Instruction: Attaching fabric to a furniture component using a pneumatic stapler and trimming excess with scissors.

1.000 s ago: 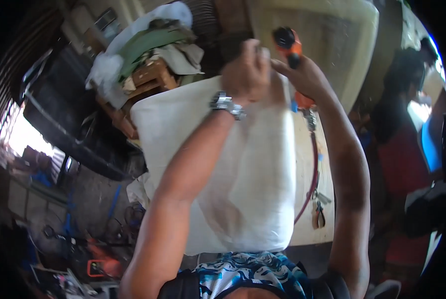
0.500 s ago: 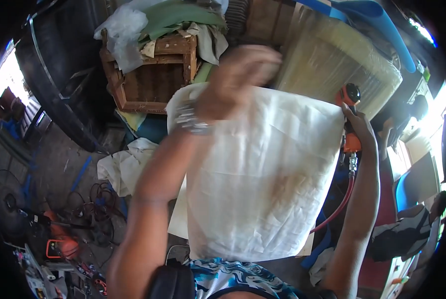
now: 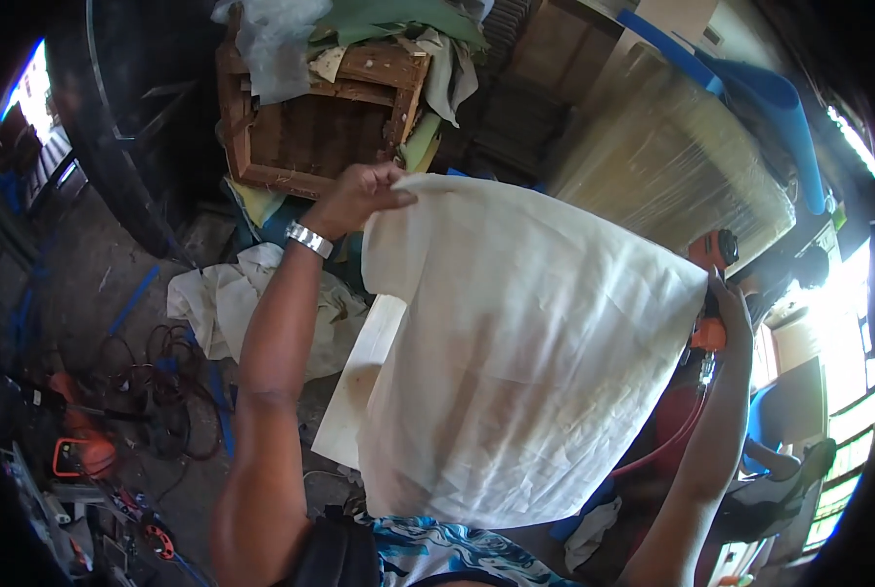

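Note:
A large off-white cloth (image 3: 525, 342) spreads in front of me over a pale board (image 3: 351, 406), which shows at the left edge. My left hand (image 3: 354, 201), with a metal watch on the wrist, pinches the cloth's far left corner. At the far right corner my right hand (image 3: 734, 311) is closed around an orange and black pneumatic staple gun (image 3: 713, 252), close against the cloth's edge. A red air hose (image 3: 672, 440) runs from the gun's handle under the cloth. Part of the right hand's grip is hidden.
A wooden furniture frame (image 3: 325, 181) with fabric scraps stands beyond the left hand. Plastic-wrapped yellowish foam (image 3: 692, 147) leans at the far right. Crumpled cloth (image 3: 227, 298) lies left of the board. Tangled cables (image 3: 178, 382) and an orange tool (image 3: 85, 445) are on the floor.
My left hand has moved left and down onto the cloth's far left corner, which is now pulled and lifted. The right hand with the staple gun sits lower and further right in view.

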Tool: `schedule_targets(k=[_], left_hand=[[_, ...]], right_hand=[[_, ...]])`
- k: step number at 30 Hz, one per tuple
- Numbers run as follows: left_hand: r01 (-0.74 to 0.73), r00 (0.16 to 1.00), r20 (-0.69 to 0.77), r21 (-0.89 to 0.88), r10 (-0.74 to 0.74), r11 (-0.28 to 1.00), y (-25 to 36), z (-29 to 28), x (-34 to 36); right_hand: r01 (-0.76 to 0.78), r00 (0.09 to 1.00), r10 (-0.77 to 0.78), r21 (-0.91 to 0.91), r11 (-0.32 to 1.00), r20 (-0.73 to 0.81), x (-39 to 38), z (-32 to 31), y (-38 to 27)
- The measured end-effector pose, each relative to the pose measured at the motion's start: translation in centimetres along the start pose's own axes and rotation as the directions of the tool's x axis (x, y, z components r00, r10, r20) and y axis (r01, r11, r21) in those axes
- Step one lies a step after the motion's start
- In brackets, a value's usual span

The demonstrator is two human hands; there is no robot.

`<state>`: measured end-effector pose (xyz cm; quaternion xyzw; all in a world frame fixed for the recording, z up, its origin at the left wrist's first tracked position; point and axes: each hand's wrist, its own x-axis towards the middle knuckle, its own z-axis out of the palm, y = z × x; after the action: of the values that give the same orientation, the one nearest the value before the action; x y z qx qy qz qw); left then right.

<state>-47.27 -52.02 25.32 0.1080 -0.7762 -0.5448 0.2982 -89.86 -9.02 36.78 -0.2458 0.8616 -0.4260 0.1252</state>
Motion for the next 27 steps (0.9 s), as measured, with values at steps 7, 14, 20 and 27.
schedule_targets(k=[7, 14, 20, 27], left_hand=[[-0.054, 0.999, -0.019, -0.429, 0.051, 0.902, 2.4, -3.4, -0.4], [-0.202, 0.973, -0.185, -0.389, 0.138, 0.899, 3.7, -4.1, -2.9], [-0.288, 0.957, -0.071, -0.181, 0.280, 0.940, 7.2, -3.9, -3.5], [-0.355, 0.923, -0.033, 0.314, 0.384, 0.881, 11.5, -4.0, -4.1]], right_hand=[[-0.024, 1.000, 0.024, 0.084, 0.996, 0.001, -0.6, 0.8, -0.8], [-0.026, 1.000, 0.026, 0.053, 0.998, 0.001, -0.2, 1.3, -0.3], [-0.024, 0.999, 0.026, 0.056, 0.998, -0.041, 0.2, -0.4, 0.6], [-0.007, 1.000, 0.008, 0.064, 0.998, -0.018, 0.2, -0.2, 0.7]])
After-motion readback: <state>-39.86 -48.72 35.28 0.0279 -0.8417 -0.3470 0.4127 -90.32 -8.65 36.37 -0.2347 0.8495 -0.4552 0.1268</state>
